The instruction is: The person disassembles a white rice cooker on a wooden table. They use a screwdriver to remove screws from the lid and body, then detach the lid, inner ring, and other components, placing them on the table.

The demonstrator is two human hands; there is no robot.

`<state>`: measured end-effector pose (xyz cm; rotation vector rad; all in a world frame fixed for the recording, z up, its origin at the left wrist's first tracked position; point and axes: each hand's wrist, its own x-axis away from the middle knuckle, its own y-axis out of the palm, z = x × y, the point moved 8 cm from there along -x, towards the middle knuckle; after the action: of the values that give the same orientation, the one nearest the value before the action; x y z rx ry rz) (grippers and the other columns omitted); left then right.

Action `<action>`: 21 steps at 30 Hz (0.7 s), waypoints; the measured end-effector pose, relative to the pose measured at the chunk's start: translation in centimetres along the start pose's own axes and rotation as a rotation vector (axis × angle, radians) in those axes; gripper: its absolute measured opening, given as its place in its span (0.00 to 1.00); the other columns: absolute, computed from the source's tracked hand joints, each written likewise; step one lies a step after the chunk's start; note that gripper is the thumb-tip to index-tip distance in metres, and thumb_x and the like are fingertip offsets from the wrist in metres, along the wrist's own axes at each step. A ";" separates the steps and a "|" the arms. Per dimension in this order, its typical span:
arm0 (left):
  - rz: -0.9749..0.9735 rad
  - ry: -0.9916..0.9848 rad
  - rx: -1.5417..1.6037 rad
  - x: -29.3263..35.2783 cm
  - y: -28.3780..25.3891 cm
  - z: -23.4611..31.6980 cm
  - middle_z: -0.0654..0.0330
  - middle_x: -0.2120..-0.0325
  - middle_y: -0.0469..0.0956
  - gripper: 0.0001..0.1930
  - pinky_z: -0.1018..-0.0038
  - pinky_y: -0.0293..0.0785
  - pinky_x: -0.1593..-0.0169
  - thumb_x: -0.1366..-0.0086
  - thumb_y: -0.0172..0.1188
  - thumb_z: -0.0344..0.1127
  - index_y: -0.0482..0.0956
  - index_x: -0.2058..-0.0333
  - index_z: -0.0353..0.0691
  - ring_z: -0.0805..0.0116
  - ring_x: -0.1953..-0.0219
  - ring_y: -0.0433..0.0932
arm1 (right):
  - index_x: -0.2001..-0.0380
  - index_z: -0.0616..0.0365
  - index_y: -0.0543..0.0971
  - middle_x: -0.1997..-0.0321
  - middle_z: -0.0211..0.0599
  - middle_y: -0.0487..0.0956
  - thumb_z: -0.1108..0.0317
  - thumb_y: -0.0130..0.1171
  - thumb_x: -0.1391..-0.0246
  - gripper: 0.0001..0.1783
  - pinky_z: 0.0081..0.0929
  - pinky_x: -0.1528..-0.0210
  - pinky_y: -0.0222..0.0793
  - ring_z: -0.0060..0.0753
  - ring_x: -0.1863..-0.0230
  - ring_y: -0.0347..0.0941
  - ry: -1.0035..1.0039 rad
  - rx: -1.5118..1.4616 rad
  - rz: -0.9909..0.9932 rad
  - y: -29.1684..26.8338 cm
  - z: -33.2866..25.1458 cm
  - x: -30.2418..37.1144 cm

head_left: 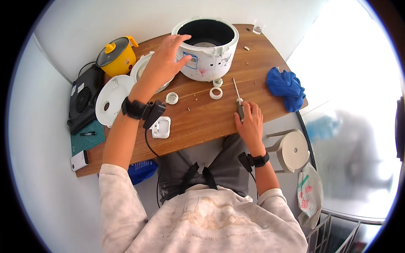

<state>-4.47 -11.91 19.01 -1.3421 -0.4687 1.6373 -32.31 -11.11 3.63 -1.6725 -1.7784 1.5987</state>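
The white rice cooker body [201, 62] stands upright at the far middle of the table, its dark inside showing. My left hand [165, 61] is raised at its left side, thumb and fingers apart; whether the fingertips touch the rim I cannot tell. On the right, my right hand [250, 122] lies low on the table with its fingers on the grey handle of a screwdriver [240, 106], whose shaft points away from me. In front of the cooker are a white ring [216, 93] and a small white round part [217, 82]. Another white ring-like part [172, 98] lies farther left.
White round covers [110, 101], a yellow electric pot [116, 57] and a black cooktop [85, 99] crowd the left side. A white square tray [160, 127] is near the front edge. Small screws are scattered mid-table. At right are a blue cloth [285, 87] and a stool [293, 151].
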 end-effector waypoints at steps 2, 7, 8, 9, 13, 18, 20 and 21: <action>0.008 0.114 -0.112 -1.4 1.3 -0.3 0.56 0.41 0.73 0.25 0.58 0.72 0.39 0.34 0.65 0.43 0.72 0.40 0.48 0.51 0.40 0.72 | 0.46 0.56 0.74 0.48 0.44 0.73 0.66 0.66 0.46 0.24 0.44 0.45 0.66 0.48 0.46 0.71 -0.013 0.003 0.033 0.2 0.2 -0.1; -0.274 0.256 -0.175 -3.7 4.4 -1.5 0.55 0.50 0.78 0.23 0.58 0.73 0.41 0.42 0.71 0.39 0.76 0.49 0.43 0.50 0.43 0.73 | 0.47 0.54 0.75 0.53 0.40 0.74 0.66 0.64 0.46 0.22 0.42 0.48 0.66 0.46 0.50 0.71 0.002 -0.022 0.025 0.3 0.6 -1.5; -0.272 0.214 -0.167 -3.9 4.6 -1.4 0.56 0.53 0.79 0.22 0.58 0.73 0.43 0.43 0.72 0.38 0.77 0.51 0.42 0.51 0.45 0.73 | 0.48 0.54 0.75 0.54 0.39 0.74 0.66 0.65 0.47 0.22 0.42 0.49 0.66 0.45 0.51 0.71 0.013 -0.035 0.044 0.6 1.2 -1.6; -0.270 0.172 -0.159 -3.8 4.9 -1.1 0.56 0.56 0.79 0.21 0.59 0.73 0.45 0.45 0.72 0.37 0.77 0.53 0.41 0.51 0.47 0.74 | 0.48 0.54 0.75 0.55 0.39 0.74 0.65 0.65 0.47 0.22 0.42 0.49 0.66 0.45 0.52 0.71 0.024 -0.048 0.063 0.6 1.6 -1.8; -0.188 0.149 -0.131 -3.5 4.1 -0.9 0.58 0.64 0.78 0.20 0.60 0.73 0.51 0.47 0.73 0.34 0.77 0.56 0.39 0.54 0.53 0.75 | 0.48 0.53 0.75 0.55 0.39 0.74 0.64 0.64 0.48 0.23 0.41 0.50 0.65 0.45 0.53 0.70 0.015 -0.013 0.067 1.0 1.4 -1.7; -0.144 0.167 -0.183 -1.4 3.8 0.3 0.60 0.64 0.77 0.19 0.62 0.74 0.51 0.47 0.72 0.32 0.78 0.57 0.39 0.56 0.52 0.74 | 0.49 0.53 0.75 0.55 0.39 0.74 0.64 0.64 0.48 0.22 0.41 0.49 0.65 0.45 0.53 0.70 0.018 -0.017 0.083 1.0 1.5 -1.7; -0.097 0.191 -0.213 -0.3 3.6 1.0 0.62 0.64 0.77 0.18 0.62 0.73 0.52 0.48 0.72 0.32 0.79 0.58 0.40 0.58 0.53 0.74 | 0.49 0.53 0.75 0.55 0.39 0.74 0.64 0.64 0.48 0.22 0.41 0.49 0.65 0.45 0.53 0.70 0.026 -0.016 0.083 1.0 1.5 -1.7; -0.081 0.196 -0.229 0.0 3.5 1.2 0.62 0.65 0.76 0.18 0.63 0.73 0.52 0.48 0.72 0.33 0.79 0.58 0.41 0.58 0.53 0.74 | 0.49 0.53 0.75 0.55 0.39 0.74 0.64 0.63 0.48 0.22 0.41 0.49 0.65 0.45 0.53 0.70 0.031 -0.015 0.083 1.0 1.5 -1.7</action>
<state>-6.99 -13.30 16.67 -1.6136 -0.5978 1.4010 -32.32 -13.55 3.15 -1.7897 -1.7320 1.5874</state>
